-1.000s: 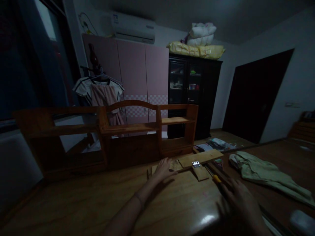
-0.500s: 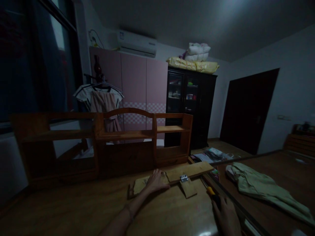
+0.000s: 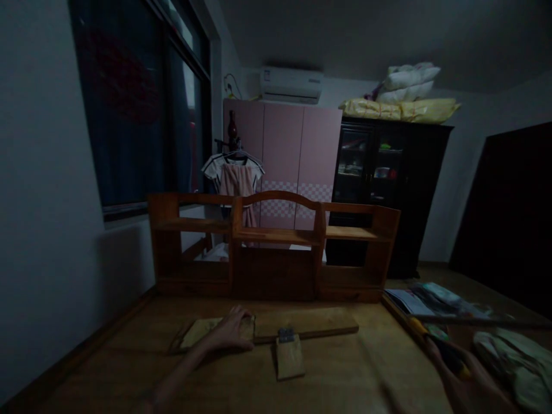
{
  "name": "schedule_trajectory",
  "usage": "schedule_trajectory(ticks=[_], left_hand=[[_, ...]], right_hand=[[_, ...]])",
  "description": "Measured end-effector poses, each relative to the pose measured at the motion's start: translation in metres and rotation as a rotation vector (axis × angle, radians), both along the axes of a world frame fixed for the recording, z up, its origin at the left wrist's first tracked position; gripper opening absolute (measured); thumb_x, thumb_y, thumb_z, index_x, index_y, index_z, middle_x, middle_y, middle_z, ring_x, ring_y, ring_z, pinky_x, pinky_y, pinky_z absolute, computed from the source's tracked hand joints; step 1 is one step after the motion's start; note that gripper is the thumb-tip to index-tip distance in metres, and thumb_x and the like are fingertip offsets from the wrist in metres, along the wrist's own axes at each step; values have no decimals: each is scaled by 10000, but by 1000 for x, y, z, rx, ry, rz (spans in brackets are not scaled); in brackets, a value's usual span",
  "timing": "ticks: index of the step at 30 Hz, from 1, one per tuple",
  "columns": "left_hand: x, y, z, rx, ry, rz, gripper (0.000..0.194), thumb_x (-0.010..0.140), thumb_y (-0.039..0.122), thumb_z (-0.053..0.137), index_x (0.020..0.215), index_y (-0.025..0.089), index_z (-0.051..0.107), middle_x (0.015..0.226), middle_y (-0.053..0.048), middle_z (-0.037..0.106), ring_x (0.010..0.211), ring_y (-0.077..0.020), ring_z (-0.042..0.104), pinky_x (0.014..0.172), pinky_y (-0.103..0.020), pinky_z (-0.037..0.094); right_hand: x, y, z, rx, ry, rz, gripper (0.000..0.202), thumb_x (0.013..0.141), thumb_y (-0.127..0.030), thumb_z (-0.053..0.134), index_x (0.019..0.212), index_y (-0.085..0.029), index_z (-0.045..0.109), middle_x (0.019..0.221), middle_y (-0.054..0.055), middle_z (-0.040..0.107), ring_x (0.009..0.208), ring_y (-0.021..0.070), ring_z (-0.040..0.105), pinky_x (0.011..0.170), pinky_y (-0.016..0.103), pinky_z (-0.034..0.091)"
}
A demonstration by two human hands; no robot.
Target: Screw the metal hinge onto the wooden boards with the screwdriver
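My left hand [image 3: 230, 332] lies across a long wooden board [image 3: 306, 323] on the table, its fingers over the top and its thumb at the near edge. Beneath that hand is a shorter, rough-edged piece of wood [image 3: 200, 330] at the board's left end. A small metal hinge [image 3: 285, 334] joins the board's near edge to a small wooden block [image 3: 290, 359]. Off to the right, my right hand [image 3: 468, 374] is wrapped around a screwdriver [image 3: 444, 351] with a yellow and black handle, apart from the board. Its shaft is hard to make out.
A wooden shelf unit [image 3: 276, 234] stands along the table's [image 3: 345, 374] back edge. To the right lie papers [image 3: 431, 299] and a pale green cloth [image 3: 509, 356]. A wall [image 3: 38, 230] with a window rises at left. Pink and black cabinets stand behind.
The view has turned left. My right hand has moved right with the screwdriver, away from the hinge and block. My left hand stays on the board.
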State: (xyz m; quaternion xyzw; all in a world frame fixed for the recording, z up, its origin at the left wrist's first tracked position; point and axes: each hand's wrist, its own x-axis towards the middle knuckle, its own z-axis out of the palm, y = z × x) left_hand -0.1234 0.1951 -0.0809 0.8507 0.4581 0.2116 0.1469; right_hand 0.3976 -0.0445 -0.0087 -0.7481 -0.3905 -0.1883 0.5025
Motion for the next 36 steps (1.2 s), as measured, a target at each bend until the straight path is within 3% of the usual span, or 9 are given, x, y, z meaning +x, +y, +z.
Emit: schedule_trajectory(ticks=[3,7,9,11,15,18,21,25,36], left_hand=[[-13,11,3,-26,9,-16,897,483,640,816,1211,181,562,1211,-85,499,1135,-261,478,988,-345,395],[-12,19,10,-41,37,-77,943,462,638,838,1252,191,580,1265,-105,478,1207,-291,422,1054,-384,346],[-2,19,15,-61,-42,-115,957,495,614,845,1315,217,554,1321,-108,449,1256,-290,390,1090,-388,314],[17,17,20,-72,-211,-163,845,649,592,783,1366,232,517,1359,-103,427,1271,-254,400,1089,-359,325],[63,8,21,-53,-439,-224,515,753,561,725,1118,201,675,1166,-83,564,1129,-218,513,990,-316,406],[84,2,14,-97,-482,-248,421,743,548,740,933,173,729,1048,-77,613,1046,-214,552,922,-299,427],[86,-2,6,-105,-488,-252,366,747,515,745,877,173,736,989,-64,636,1013,-204,570,913,-290,431],[82,-7,2,-196,-509,-187,355,756,435,733,1000,177,725,1024,-68,645,915,-180,617,826,-273,481],[79,-13,8,-278,-629,-321,335,688,103,620,1021,140,619,1000,-57,670,921,-178,658,842,-293,518]], right_hand=[[-40,29,56,68,46,122,535,783,-692,642,1067,-241,682,920,92,669,879,339,634,745,414,476],[-95,75,126,151,-2,488,458,815,-626,689,1004,-209,687,885,47,665,811,241,630,690,302,453],[-122,98,150,159,-18,648,447,824,-605,693,947,-176,678,827,29,650,765,209,615,647,257,434],[-152,119,163,136,-83,776,435,844,-584,681,867,-150,647,759,19,615,701,180,576,585,232,394],[-209,146,162,35,-210,938,367,912,-516,627,839,-158,585,719,-3,566,638,143,510,571,223,342],[-237,156,149,-42,-302,915,320,913,-459,629,806,-171,541,739,-2,577,653,149,517,586,230,317],[-245,162,136,-112,-351,892,302,914,-446,624,809,-184,516,757,-3,586,657,156,523,580,235,293],[-243,172,126,-169,-391,859,280,913,-434,627,821,-194,515,774,-8,592,685,163,550,592,245,288],[-249,186,116,-256,-410,882,287,915,-450,622,817,-199,524,762,-1,598,682,177,587,584,254,286]])
